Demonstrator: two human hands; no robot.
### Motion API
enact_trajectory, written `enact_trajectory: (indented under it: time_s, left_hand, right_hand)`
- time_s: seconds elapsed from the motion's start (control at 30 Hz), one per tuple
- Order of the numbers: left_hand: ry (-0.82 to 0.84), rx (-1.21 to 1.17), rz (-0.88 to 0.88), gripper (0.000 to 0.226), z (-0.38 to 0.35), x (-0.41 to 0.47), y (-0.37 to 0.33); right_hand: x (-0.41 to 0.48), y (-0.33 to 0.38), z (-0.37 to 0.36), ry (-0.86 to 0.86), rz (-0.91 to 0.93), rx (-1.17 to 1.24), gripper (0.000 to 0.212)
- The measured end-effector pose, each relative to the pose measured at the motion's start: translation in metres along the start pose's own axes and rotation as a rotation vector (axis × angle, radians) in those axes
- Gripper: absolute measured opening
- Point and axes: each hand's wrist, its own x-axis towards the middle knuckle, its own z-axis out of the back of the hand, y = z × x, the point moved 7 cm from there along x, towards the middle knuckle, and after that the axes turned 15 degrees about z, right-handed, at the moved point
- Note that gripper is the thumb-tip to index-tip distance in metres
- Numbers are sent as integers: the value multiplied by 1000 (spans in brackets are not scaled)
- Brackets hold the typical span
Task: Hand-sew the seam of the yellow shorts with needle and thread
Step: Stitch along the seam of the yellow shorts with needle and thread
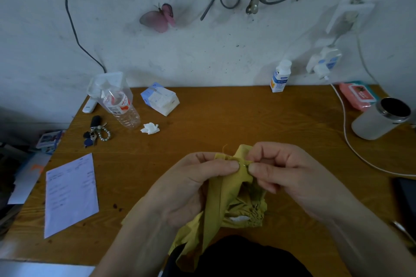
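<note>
Bench, left edge: paper sheet lies close to it; print too small, I cannot read it. Keys and water bottle with red label sit behind. I note open wood mid-bench, ahead of hands. Left hand: grip pinches yellow shorts at seam, thumb on top. Shorts bunched at near edge, draping toward lap. Right hand: fingers curled, grip pinches needle at seam. White cable curves across right side; cup beyond.
</note>
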Motion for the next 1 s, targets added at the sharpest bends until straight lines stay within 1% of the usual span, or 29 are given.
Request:
enact_trajectory:
  time_s: [0.07,0.17,0.23,0.3,0.37,0.47,0.57,0.63,0.7,0.8,0.9,1.0]
  left_hand:
    - [9,-18,17,10,-1,3,3]
    - [3,-32,5,9,-1,4,4]
    - [27,-46,-5,10,-1,5,4]
    - [45,-54,-12,14,-1,4,4]
    - [37,-56,-20,17,1,6,5]
    - [79,-44,-20,19,-6,7,6]
    - [23,-41,-47,11,-3,6,4]
    - [-35,-50,-64,9,2,5,2]
    - [-75,-55,-77,13,5,5,2]
    - [-102,-31,-102,16,4,5,2]
    - [-101,-26,-121,8,1,4,2]
    - [-114,-48,-138,9,0,3,3]
  right_hand:
    - [-1,0,1,-9,20,-60,17]
    - [-2,-1,4,-46,57,-213,11]
    - [-3,-4,6,-82,49,-186,6]
    - [-6,-7,9,-90,32,-107,13]
    - [-7,-9,10,-90,40,-84,19]
    - [-6,-10,9,-125,85,-97,18]
    - [-3,-7,9,-147,128,-207,11]
    - [-3,1,13,-189,212,-422,10]
    - [-3,12,12,-214,335,-664,15]
    - [-2,20,2,-217,477,-853,18]
    - [-5,25,-5,-271,613,-838,17]
    - [-7,25,-3,-351,659,-767,10]
